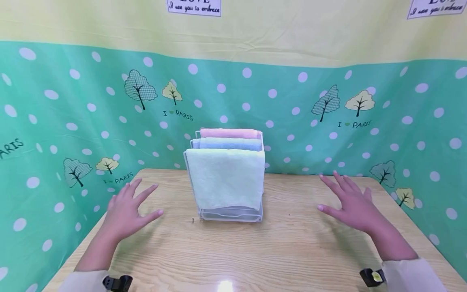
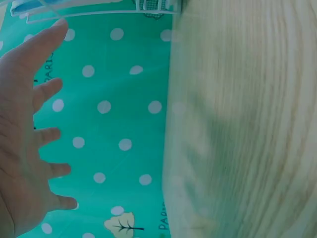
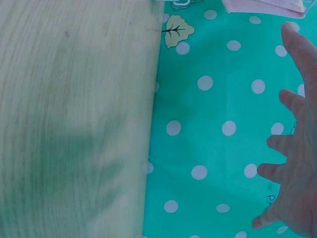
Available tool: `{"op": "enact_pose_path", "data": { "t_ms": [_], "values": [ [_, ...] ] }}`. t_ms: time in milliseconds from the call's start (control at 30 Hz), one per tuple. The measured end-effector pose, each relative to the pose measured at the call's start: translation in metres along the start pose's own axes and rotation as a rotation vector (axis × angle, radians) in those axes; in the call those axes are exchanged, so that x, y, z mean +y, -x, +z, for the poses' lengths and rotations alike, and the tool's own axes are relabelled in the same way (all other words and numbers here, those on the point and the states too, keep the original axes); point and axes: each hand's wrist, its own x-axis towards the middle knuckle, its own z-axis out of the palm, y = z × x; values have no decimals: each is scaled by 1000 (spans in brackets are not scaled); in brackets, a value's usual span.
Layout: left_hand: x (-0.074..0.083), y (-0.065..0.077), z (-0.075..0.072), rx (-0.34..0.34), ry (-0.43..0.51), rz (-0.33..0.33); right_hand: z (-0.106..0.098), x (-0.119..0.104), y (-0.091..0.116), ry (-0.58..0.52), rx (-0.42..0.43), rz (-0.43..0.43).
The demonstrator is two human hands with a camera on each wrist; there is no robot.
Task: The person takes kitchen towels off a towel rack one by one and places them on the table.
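A white wire rack [image 1: 230, 219] stands in the middle of the wooden table. Three folded towels hang over its tiers: a pale mint towel [image 1: 227, 178] in front, a light blue towel [image 1: 231, 143] behind it, and a pink towel [image 1: 229, 133] at the back. To the left of the rack, my left hand [image 1: 125, 213] hovers over the table with its fingers spread, holding nothing. On the other side my right hand [image 1: 352, 205] is raised too, fingers apart, apart from the rack. Each wrist view shows its hand with straight, spread fingers.
The light wooden table [image 1: 292, 251] carries the rack and shows shadows below both hands. A green polka-dot curtain [image 1: 284, 105] with a yellow upper band surrounds the back and sides. A small dark speck [image 1: 193, 220] lies left of the rack's base.
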Motion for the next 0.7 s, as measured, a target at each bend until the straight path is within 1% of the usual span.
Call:
{"op": "enact_pose_path", "data": {
  "t_ms": [133, 367, 567, 700],
  "values": [
    [4, -5, 0, 5, 55, -4, -5, -4, -2, -21, 2, -16],
    [14, -13, -6, 2, 155, -9, -14, -14, -8, -51, 14, -56],
    [18, -21, -4, 11, 196, 18, -19, -20, -13, -57, 18, -78],
    [20, -23, -4, 7, 224, 25, -22, -24, -15, -61, 16, -86]
  ]
}}
